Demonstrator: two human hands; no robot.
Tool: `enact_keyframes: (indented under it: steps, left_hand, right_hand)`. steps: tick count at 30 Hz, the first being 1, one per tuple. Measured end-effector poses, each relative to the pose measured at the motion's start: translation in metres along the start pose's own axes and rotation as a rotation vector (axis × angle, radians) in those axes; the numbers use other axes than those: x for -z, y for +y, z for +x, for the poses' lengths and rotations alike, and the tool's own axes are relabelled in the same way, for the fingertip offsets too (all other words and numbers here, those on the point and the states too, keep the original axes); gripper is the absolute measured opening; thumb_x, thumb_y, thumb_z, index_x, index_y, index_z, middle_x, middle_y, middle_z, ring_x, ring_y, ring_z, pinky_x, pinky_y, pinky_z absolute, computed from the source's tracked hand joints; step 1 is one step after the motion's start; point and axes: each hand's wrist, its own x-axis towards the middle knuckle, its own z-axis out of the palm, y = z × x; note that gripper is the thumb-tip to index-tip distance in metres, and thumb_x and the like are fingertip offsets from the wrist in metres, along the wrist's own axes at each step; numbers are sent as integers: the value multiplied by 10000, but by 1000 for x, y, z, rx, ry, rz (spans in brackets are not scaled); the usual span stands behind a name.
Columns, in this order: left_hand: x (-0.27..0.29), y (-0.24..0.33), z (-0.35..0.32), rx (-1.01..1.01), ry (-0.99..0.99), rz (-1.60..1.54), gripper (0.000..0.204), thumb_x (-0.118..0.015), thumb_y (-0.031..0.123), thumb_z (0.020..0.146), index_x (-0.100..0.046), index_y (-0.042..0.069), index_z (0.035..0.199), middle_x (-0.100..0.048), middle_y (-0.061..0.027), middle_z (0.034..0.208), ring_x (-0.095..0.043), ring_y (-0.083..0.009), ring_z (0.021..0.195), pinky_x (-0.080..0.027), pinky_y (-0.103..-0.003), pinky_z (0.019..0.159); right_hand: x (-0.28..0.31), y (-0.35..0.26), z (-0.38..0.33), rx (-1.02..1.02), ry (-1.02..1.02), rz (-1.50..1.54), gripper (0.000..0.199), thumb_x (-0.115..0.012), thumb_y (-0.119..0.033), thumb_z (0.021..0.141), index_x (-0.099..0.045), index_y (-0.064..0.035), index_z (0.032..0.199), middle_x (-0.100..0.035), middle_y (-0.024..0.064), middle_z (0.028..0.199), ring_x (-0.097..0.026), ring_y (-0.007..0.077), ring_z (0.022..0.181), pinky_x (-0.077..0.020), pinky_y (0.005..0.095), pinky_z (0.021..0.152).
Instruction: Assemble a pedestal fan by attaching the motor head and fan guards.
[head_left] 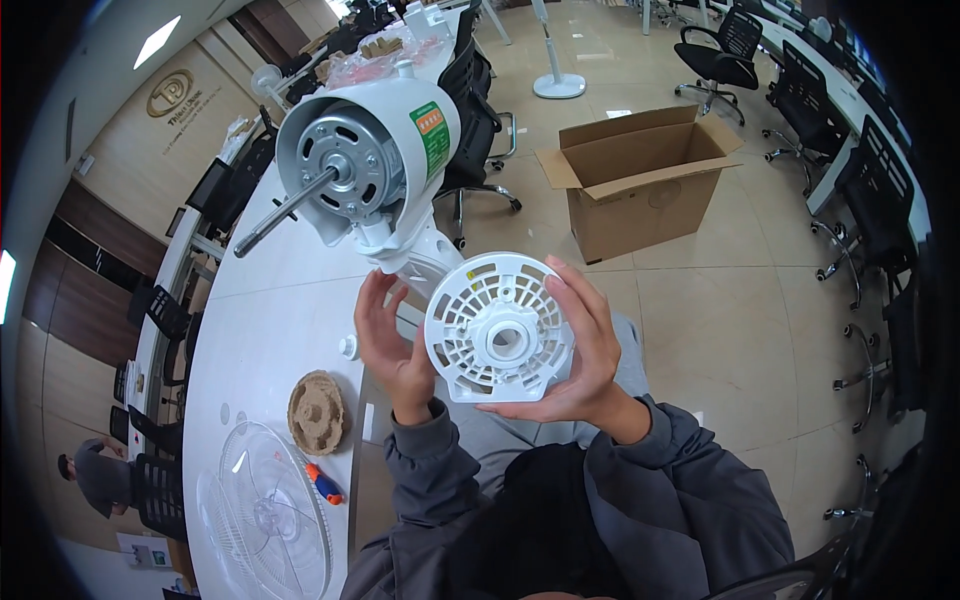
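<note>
My right hand [585, 355] grips a round white vented plastic fan motor cover [462, 345] by its right side, thumb below and fingers at the upper edge. The cover has a ring-shaped hub in its middle. At its left edge my left hand [393, 350] is open, fingers apart and pointing up; whether its thumb touches the cover I cannot tell. Just beyond the hands stands a white fan head [430, 120] with a silver motor [345, 165] exposed. A long metal shaft [285, 212] sticks out toward the lower left. The fan's white neck [432, 262] is partly hidden behind the cover.
On the white table [260, 330] lie a moulded brown pulp piece [317, 412], a fan grille with clear blades [272, 515], an orange-and-blue screwdriver [325, 484] and a small white knob [349, 347]. An opened cardboard box [640, 215] stands on the floor at right. Office chairs [725, 60] stand farther off.
</note>
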Motion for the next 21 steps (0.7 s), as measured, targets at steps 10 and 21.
enact_keyframes:
  steps: [10,21]
  left_hand:
    - [-16,80,-65,447,-19,-401,378,-694,56,900,-601,-82,1240,-664,-137,1164,-618,-183,1072,-483,-332,942]
    - [-24,74,-65,501,-45,-243,294,-692,-6,913,-621,-80,1188,-700,-97,1080,-639,-114,961,-494,-257,857]
  right_hand:
    - [-16,16,-21,-122,-11,109,1135,-995,-357,500,-463,90,1397,-494,299,1408,-552,404,1264,-491,431,1028]
    - [-5,14,-14,-146,-157,68,1037,-943,-274,535,-482,73,1397,-400,305,1461,-468,434,1329,-459,467,1044]
